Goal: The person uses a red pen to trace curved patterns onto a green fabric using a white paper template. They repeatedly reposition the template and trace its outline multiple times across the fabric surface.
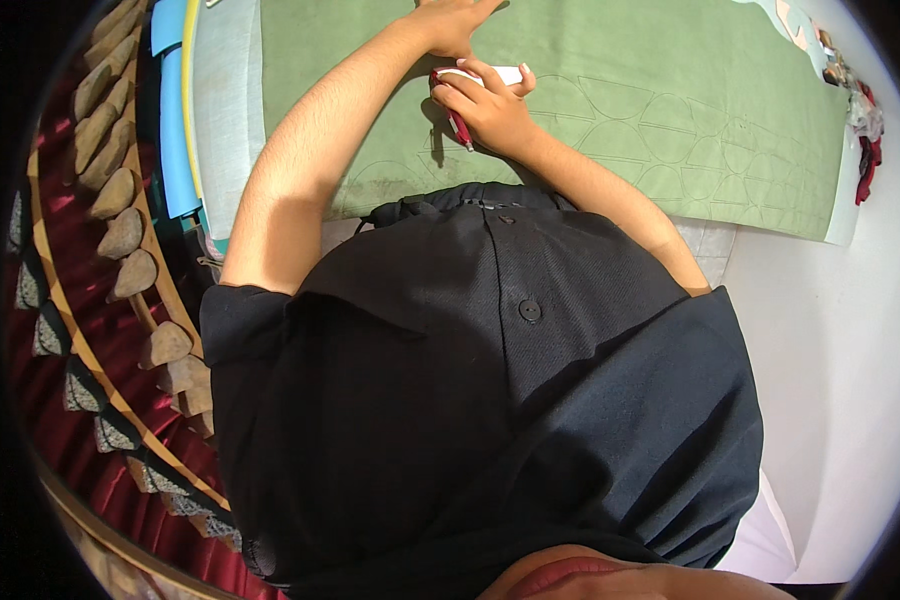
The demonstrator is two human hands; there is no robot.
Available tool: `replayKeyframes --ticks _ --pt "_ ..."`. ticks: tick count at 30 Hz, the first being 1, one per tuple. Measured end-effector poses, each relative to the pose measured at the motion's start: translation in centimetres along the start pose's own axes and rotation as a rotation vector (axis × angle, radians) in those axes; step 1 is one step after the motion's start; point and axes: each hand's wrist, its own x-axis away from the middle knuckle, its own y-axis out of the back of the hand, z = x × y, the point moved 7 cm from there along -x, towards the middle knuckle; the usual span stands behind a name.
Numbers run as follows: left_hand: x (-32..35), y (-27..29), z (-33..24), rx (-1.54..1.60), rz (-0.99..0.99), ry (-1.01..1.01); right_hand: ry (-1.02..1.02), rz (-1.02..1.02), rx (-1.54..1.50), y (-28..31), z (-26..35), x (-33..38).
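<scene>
While your right hand (495, 112) grips a slim red tool (458, 126), tip poking out below the fingers, a white piece (511, 75) shows among them, partly covered; can't tell if they're joined. Your left hand (452, 24), just beyond those fingers, is cut off; can't tell its finger state. Green sheet (370, 50) underneath, faint outlines (610, 130) right of your fingers.

- Red tool (459, 128) in the right hand's fingers (454, 98): smooth, glossy, plastic-looking, its tip metallic.
- White piece (511, 75) beside those fingers: smooth; plastic or paper, hard to tell.
- Green sheet (610, 120) beneath the fingers: matt, mostly smooth, finely lined.
- Black shirt (390, 420), nearer the body than the fingers: matt woven cloth; its button (530, 311) plastic-looking.
- Left of the fingers: rough, matt stone-like pieces (120, 233); dark red cloth (110, 325) with a satiny sheen.
</scene>
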Motion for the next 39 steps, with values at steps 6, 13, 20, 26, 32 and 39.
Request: replayKeyframes --ticks 6,13,20,26,32,39 --pt "0.0 0.1 -0.2 -0.009 0.014 0.014 0.011 -0.026 0.011 -0.1 0.0 -0.1" --pt "-0.8 -0.7 -0.5 -0.174 -0.007 -0.044 -0.007 -0.021 0.039 -0.3 -0.1 0.1" --pt "-0.3 -0.3 -1.4 -0.207 -0.012 -0.046 -0.123 0.002 -0.101 0.7 -0.3 0.5" --pt "0.3 0.3 -1.8 -0.208 0.025 0.012 -0.173 0.029 -0.274 1.5 -1.3 1.0" --pt "0.1 -0.2 -1.8 -0.2 0.041 0.013 -0.168 0.103 -0.27 2.5 -2.2 2.5" --pt "0.2 0.4 -2.7 -0.218 0.12 0.025 -0.281 0.092 -0.303 3.0 -2.8 4.2"
